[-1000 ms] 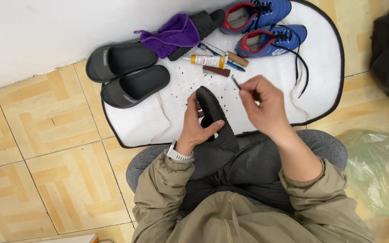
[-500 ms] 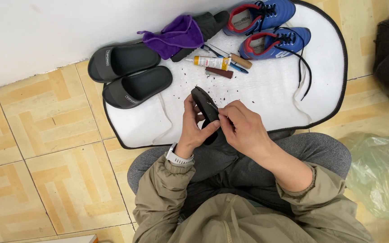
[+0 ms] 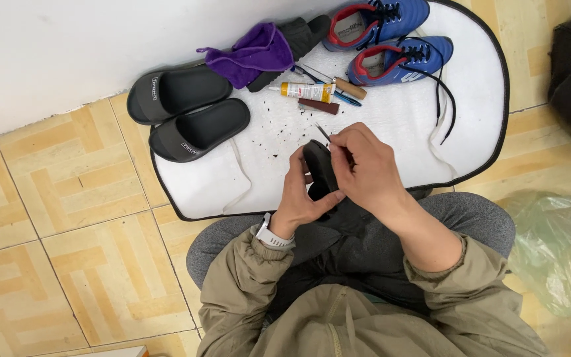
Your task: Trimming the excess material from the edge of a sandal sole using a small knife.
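1. Your left hand (image 3: 302, 195) grips a black shoe piece (image 3: 320, 173) over your lap, above the white mat (image 3: 398, 125).
2. Your right hand (image 3: 365, 172) pinches a thin tool (image 3: 323, 132) against it.
3. Slippers (image 3: 186, 112), glue tube (image 3: 306, 92) lie beyond.

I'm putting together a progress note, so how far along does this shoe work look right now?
Done: black crumbs lie scattered on the white mat, so scraping has happened. In hand: the left hand holds a black slipper while the right hand works a thin tool at it. Left: the glue tube lies apart, two slippers and the blue shoes wait untouched.
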